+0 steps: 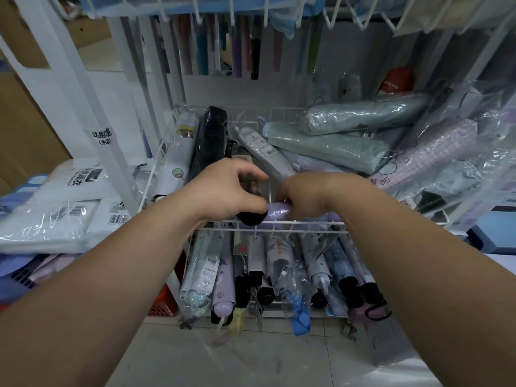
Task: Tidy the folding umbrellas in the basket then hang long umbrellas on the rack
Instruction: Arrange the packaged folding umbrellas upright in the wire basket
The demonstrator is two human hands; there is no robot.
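Over the front rim of the upper basket, a lilac umbrella held crosswise in both grips. Left grip closed on the black handle, thumb pressed along it, fingers curled above. Right grip wrapped tight round the lilac body, knuckles up, fingertips hidden beneath. Only a short stretch of umbrella on show between the two: folded, smooth, with a pale print too small to read. Lies level just above the wire; touching it or not, cannot tell.

Behind, more folded umbrellas piled loosely in the same basket: a black umbrella lengthwise at the left, green umbrellas in clear sleeves slanting at the right, a checked umbrella farther right. Below, a lower basket packed with umbrellas, handles toward the camera. Above, long umbrellas hanging from the rack. At the left, flat raincoat packs stacked.
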